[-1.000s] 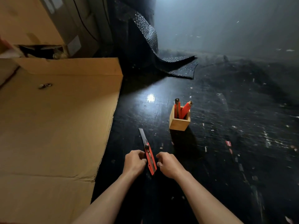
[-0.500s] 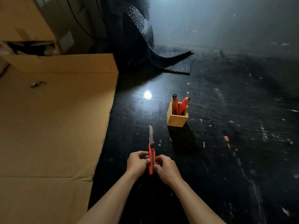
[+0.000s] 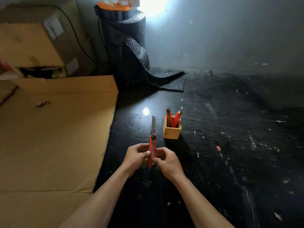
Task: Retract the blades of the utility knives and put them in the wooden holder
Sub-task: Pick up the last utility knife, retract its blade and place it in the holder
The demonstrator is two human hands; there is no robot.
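Hands, left hand (image 3: pixel 137 156) and right hand (image 3: pixel 166 160), both clenched around upright red utility knife (image 3: pixel 152 149), blade out.

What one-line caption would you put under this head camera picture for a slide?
Both hands hold a red utility knife, blade extended, beside a wooden holder already holding two knives.

Views: one, the head camera, wide-angle.
Position: worn on the person's head, above the dark floor (image 3: pixel 230 162).
Facing: forward and down, toward the far wall (image 3: pixel 230 38).
Nearness: forearms enter from the bottom edge; both hands lie close, low at centre.
Shared area: none, single view.
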